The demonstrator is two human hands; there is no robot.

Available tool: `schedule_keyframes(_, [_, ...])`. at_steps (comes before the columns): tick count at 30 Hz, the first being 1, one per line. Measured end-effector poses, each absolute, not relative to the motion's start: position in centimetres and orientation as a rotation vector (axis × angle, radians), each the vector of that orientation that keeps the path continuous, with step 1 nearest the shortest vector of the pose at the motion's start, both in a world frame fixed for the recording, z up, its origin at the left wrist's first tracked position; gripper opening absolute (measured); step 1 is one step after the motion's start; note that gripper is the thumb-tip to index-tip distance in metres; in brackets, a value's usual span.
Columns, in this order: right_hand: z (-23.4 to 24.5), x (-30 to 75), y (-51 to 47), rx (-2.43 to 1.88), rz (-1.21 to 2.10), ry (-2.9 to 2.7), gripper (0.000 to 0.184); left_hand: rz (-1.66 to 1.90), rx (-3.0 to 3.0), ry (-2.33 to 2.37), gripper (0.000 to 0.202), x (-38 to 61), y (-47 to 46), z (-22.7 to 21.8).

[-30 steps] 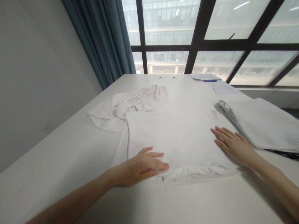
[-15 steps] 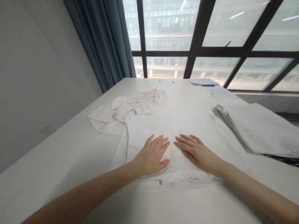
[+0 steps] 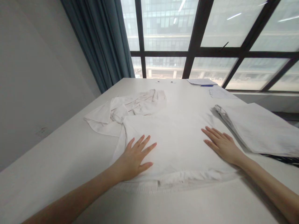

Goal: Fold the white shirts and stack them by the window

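Observation:
A white garment (image 3: 177, 149) lies spread on the white table, its gathered, waistband-like edge (image 3: 187, 178) toward me. On its left part rests my left hand (image 3: 136, 155), palm down with the fingers spread. My right hand (image 3: 220, 144) lies flat near the garment's right side, fingers stretched out. Neither hand holds anything. Beyond my left hand, a crumpled white cloth (image 3: 142, 104) touches or overlaps the garment's far left corner; I cannot tell whether they are one piece.
To the right, a folded white cloth (image 3: 263, 130) lies over something dark at its near edge. Papers (image 3: 201, 81) and a blue pen (image 3: 206, 85) sit at the table's far right. A grey wall (image 3: 42, 77) borders the left; behind are a blue curtain (image 3: 102, 43) and windows.
My hands have slid apart from the garment's middle, the left one leftward and the right one rightward. The cloth between them shows more of its surface.

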State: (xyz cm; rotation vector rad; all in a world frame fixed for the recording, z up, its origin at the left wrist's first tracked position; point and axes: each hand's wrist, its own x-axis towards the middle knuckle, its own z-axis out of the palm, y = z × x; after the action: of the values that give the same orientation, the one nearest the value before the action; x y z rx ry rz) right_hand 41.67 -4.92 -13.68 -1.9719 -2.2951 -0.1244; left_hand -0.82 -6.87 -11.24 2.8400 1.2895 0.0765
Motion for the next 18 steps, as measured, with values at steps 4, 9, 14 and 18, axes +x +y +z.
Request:
schedule_keyframes(4, [-14.1, 42.3, -5.3, -1.983, -0.234, -2.196, 0.061, 0.108, 2.813, 1.358, 0.06, -2.9, -7.2, -11.6])
schedule_keyframes(9, [-13.4, 43.1, -5.3, -2.043, -0.318, -1.996, 0.059, 0.41, 2.657, 1.466, 0.053, -4.7, -6.0, -12.7])
schedule_keyframes(14, [-12.0, 44.4, -5.1, -2.091, -0.099, -1.857, 0.064, 1.015, 2.072, 1.545, 0.041, -5.6, -4.3, -12.0])
schedule_keyframes(18, [-11.3, 45.0, -5.0, -2.18, 0.055, -1.71, 0.068, 1.275, 1.304, 1.445, 0.041, -5.6, -4.1, -10.4])
